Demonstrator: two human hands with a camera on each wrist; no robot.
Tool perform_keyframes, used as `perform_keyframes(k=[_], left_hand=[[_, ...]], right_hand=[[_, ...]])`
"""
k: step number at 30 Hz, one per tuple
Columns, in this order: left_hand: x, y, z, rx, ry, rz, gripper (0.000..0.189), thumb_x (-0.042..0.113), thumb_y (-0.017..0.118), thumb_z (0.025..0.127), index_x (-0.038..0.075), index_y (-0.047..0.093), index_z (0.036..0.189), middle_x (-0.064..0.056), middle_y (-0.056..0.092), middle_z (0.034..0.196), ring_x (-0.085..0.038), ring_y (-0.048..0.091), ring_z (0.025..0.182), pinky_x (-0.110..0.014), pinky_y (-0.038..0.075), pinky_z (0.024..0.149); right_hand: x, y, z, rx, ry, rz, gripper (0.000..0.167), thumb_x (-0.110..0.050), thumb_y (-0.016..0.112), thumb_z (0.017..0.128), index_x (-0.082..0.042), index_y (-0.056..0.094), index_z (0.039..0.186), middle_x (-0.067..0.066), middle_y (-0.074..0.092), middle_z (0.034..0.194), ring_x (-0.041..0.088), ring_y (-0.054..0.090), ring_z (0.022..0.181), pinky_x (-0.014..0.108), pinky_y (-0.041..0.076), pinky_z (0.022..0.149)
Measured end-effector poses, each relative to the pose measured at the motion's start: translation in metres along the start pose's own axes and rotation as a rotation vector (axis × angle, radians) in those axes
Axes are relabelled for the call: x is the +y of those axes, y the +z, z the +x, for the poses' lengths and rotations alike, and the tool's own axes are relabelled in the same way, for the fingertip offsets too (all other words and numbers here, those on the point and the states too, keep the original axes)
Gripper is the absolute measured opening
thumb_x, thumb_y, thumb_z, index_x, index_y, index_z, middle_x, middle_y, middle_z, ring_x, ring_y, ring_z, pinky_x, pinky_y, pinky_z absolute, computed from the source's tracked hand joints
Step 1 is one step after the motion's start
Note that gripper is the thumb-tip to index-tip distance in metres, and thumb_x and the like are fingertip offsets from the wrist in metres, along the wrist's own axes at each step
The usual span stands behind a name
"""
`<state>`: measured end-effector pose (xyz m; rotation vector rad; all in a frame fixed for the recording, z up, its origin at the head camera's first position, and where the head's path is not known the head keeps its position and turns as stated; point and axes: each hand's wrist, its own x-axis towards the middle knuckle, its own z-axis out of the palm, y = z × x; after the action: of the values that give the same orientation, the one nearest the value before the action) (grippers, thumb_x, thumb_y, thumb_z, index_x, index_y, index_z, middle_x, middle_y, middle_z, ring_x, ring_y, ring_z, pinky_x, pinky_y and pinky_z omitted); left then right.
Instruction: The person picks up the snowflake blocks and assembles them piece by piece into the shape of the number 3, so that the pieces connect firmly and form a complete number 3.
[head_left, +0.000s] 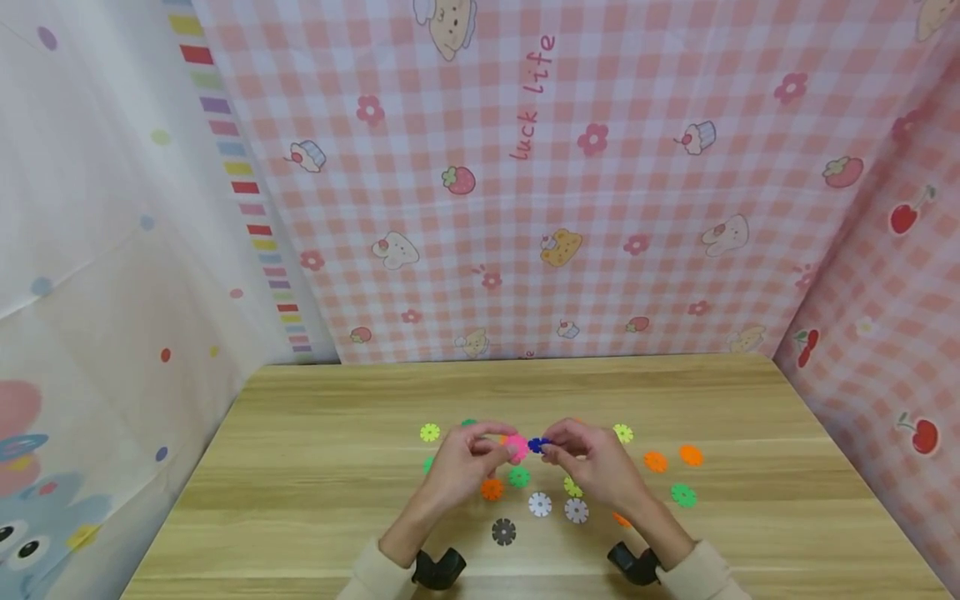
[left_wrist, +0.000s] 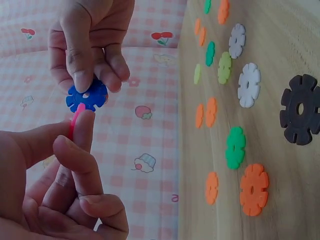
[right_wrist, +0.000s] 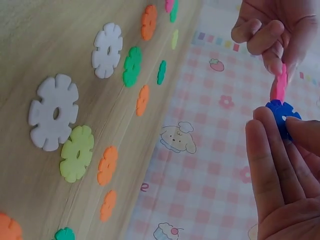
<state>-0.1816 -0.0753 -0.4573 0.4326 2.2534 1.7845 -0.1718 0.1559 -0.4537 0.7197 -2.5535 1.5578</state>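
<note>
Above the table, my left hand (head_left: 462,462) pinches a pink notched plastic disc (head_left: 517,448) between thumb and finger. My right hand (head_left: 596,458) pinches a dark blue disc (head_left: 537,445) of the same kind. In the left wrist view the pink disc (left_wrist: 76,120) stands edge-on, its rim meeting the lower rim of the blue disc (left_wrist: 89,96). The right wrist view also has the two at an angle, the pink disc (right_wrist: 281,82) touching the blue disc (right_wrist: 281,116); whether their notches interlock I cannot tell.
Loose discs lie on the wooden table (head_left: 300,467): white (head_left: 577,510), dark grey (head_left: 504,532), green (head_left: 683,495), orange (head_left: 692,455) and yellow (head_left: 430,432), several in all. Black curved wrist mounts (head_left: 440,569) sit by each wrist. Checked cloth (head_left: 525,208) hangs behind.
</note>
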Motion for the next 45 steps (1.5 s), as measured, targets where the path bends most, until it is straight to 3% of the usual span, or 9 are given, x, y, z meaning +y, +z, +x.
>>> perform_keyframes(k=[6, 9, 13, 20, 24, 27, 32, 37, 45], left_hand=[[-0.002, 0.0, 0.0, -0.033, 0.004, 0.007, 0.024, 0.017, 0.066, 0.095, 0.018, 0.069, 0.119, -0.014, 0.075, 0.089, -0.008, 0.034, 0.048, -0.018, 0.023, 0.04], [-0.002, -0.001, 0.0, -0.044, 0.004, 0.015, 0.022, 0.017, 0.066, 0.095, 0.018, 0.07, 0.117, -0.008, 0.073, 0.081, -0.008, 0.032, 0.048, -0.018, 0.023, 0.041], [0.0, -0.001, -0.001, -0.061, -0.004, 0.015, 0.022, 0.017, 0.065, 0.096, 0.017, 0.071, 0.117, -0.002, 0.065, 0.068, -0.01, 0.032, 0.05, -0.019, 0.024, 0.044], [0.001, -0.004, -0.003, -0.078, 0.008, 0.01, 0.023, 0.015, 0.065, 0.095, 0.008, 0.07, 0.117, 0.0, 0.068, 0.072, -0.009, 0.033, 0.052, -0.018, 0.027, 0.047], [0.004, -0.005, -0.004, -0.069, 0.019, 0.001, 0.022, 0.011, 0.065, 0.094, 0.008, 0.071, 0.115, 0.001, 0.056, 0.062, -0.008, 0.033, 0.051, -0.018, 0.027, 0.047], [0.006, -0.005, -0.006, -0.047, 0.017, -0.008, 0.022, 0.008, 0.063, 0.094, 0.007, 0.071, 0.115, 0.002, 0.049, 0.059, -0.008, 0.032, 0.049, -0.018, 0.026, 0.045], [0.007, -0.003, -0.007, -0.021, 0.017, -0.027, 0.022, 0.004, 0.06, 0.094, 0.003, 0.07, 0.114, 0.0, 0.048, 0.058, -0.008, 0.031, 0.047, -0.019, 0.024, 0.042], [0.009, -0.001, -0.007, 0.002, 0.027, -0.022, 0.021, 0.003, 0.06, 0.094, 0.0, 0.07, 0.112, -0.003, 0.052, 0.06, -0.007, 0.035, 0.049, -0.017, 0.026, 0.043], [0.007, 0.002, -0.005, 0.042, 0.047, -0.011, 0.02, 0.001, 0.059, 0.094, 0.0, 0.069, 0.111, -0.013, 0.069, 0.078, -0.015, 0.053, 0.064, -0.015, 0.04, 0.051]], right_hand=[[0.002, 0.003, 0.0, -0.019, -0.033, 0.004, 0.009, -0.002, 0.067, 0.093, -0.009, 0.069, 0.099, 0.008, 0.074, 0.095, 0.02, 0.073, 0.084, 0.023, 0.058, 0.075], [0.002, 0.003, -0.001, -0.035, -0.048, 0.009, 0.011, -0.003, 0.067, 0.092, -0.011, 0.071, 0.099, 0.008, 0.075, 0.096, 0.015, 0.073, 0.085, 0.027, 0.059, 0.077], [0.002, 0.004, -0.002, -0.038, -0.108, 0.006, 0.011, -0.004, 0.069, 0.091, -0.011, 0.073, 0.099, 0.007, 0.075, 0.095, 0.018, 0.073, 0.083, 0.032, 0.06, 0.077], [0.001, 0.008, -0.004, 0.004, -0.183, 0.028, 0.016, 0.004, 0.07, 0.087, -0.004, 0.074, 0.099, 0.009, 0.075, 0.089, 0.008, 0.069, 0.075, 0.028, 0.06, 0.068], [-0.001, 0.014, -0.005, 0.05, -0.221, 0.041, 0.02, 0.012, 0.07, 0.083, -0.001, 0.073, 0.097, 0.009, 0.075, 0.086, 0.008, 0.068, 0.071, 0.029, 0.06, 0.064], [-0.007, 0.018, -0.006, 0.068, -0.27, 0.054, 0.021, 0.016, 0.068, 0.081, 0.002, 0.072, 0.096, 0.013, 0.073, 0.085, 0.017, 0.069, 0.068, 0.031, 0.06, 0.063], [-0.023, 0.021, -0.007, 0.094, -0.391, 0.065, 0.023, 0.025, 0.067, 0.077, 0.008, 0.069, 0.093, 0.018, 0.072, 0.082, 0.019, 0.07, 0.068, 0.032, 0.06, 0.06], [-0.006, 0.027, -0.006, 0.123, -0.423, 0.061, 0.024, 0.026, 0.066, 0.077, 0.008, 0.069, 0.093, 0.02, 0.071, 0.082, 0.013, 0.07, 0.07, 0.029, 0.06, 0.059], [0.005, 0.033, -0.004, 0.169, -0.422, 0.025, 0.022, 0.018, 0.069, 0.08, 0.002, 0.071, 0.096, 0.014, 0.074, 0.083, 0.019, 0.071, 0.068, 0.026, 0.059, 0.06]])
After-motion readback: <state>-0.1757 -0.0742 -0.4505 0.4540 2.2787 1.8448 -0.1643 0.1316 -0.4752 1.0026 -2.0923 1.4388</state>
